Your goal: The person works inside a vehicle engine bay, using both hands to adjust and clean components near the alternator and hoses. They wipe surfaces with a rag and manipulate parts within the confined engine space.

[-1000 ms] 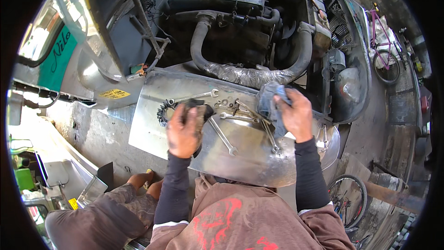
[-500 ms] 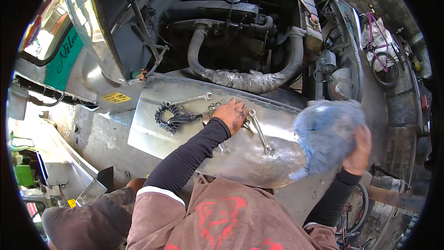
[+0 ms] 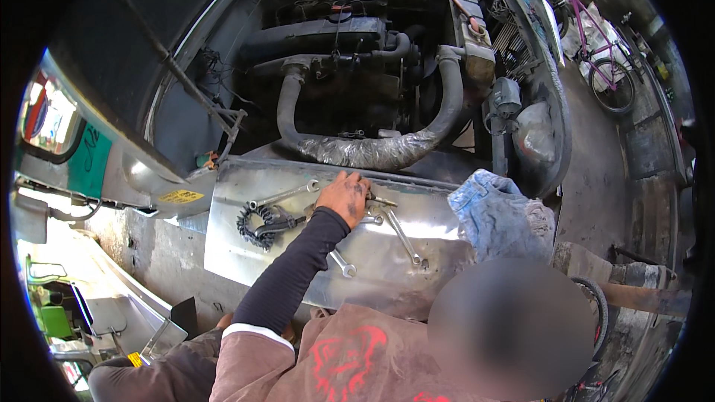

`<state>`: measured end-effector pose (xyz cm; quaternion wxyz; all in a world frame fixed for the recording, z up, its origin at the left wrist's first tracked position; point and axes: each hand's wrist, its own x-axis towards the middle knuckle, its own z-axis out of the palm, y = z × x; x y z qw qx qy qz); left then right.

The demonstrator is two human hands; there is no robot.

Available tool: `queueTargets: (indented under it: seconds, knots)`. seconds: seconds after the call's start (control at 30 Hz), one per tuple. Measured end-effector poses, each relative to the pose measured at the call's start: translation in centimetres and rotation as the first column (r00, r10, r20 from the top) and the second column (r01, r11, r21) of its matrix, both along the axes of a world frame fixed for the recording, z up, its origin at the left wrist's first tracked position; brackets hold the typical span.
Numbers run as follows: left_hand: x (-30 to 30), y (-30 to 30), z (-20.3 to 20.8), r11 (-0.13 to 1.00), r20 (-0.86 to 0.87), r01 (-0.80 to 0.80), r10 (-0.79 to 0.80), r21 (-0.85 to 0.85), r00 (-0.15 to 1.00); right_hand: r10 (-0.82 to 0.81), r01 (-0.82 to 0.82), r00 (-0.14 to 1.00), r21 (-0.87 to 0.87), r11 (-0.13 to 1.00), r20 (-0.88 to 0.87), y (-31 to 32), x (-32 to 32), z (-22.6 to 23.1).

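Observation:
My left hand [image 3: 346, 197] rests on a cluster of metal tools, fingers curled down. A short dark metal piece [image 3: 383, 200] sticks out beside its fingers; what lies under the palm is hidden. Around it are a combination wrench [image 3: 284, 195] to the left, another wrench [image 3: 404, 237] to the right and a third wrench [image 3: 342, 263] below the wrist. A black ring-shaped tool with a ribbed edge [image 3: 257, 226] lies at the left. All lie on a shiny metal panel [image 3: 227, 253]. A crumpled light-blue denim cloth [image 3: 491, 216] covers the panel's right end. My right hand is not visible.
Beyond the panel is an open engine bay with a curved pipe [image 3: 372, 150] partly wrapped in foil. A raised hood [image 3: 67, 22] stands left. A dark blurred round patch [image 3: 514, 327] hides the lower right. A purple bicycle [image 3: 607, 59] stands far right.
The denim cloth, gripped by my right hand before, now lies on the panel with no hand on it. My right hand has gone from sight. My left hand stays over the tools.

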<state>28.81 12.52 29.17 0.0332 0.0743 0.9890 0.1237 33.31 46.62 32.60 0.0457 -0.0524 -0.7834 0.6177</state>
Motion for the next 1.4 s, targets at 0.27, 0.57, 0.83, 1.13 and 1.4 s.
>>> queueTargets:
  seconds: [0.27, 0.57, 0.83, 1.13, 1.4]
  knots:
    - [-3.3, -6.4, 9.6, 0.351, 0.272, -0.333, 0.213, 0.875, 0.939, 0.455, -0.109, 0.887, 0.923, 0.369, -0.077, -1.6, -9.5, -1.8]
    - [-10.5, -11.9, 2.6, -0.334, 0.440, -0.339, 0.300, 0.880, 0.846, 0.102, -0.035, 0.994, -0.791, 0.610, 0.034, -3.7, -21.8, -17.8]
    - [-21.5, -14.9, -8.4, 0.474, 0.381, -0.576, 0.447, 0.666, 0.809, -0.249, 0.386, 0.887, -0.329, 0.862, 0.390, -5.6, -30.7, -26.2]
    - [-31.1, -7.5, -20.3, 0.836, 0.415, -0.548, 0.509, -0.029, 0.754, -0.239, 0.134, 0.969, 0.698, 0.703, 0.055, -7.3, -38.0, -36.6]
    - [-34.8, -9.1, -30.5, 0.787, 0.615, -0.593, 0.554, -0.169, 0.561, -0.301, 0.004, 0.845, 0.558, 0.830, 0.441, -13.6, -39.0, -35.2]
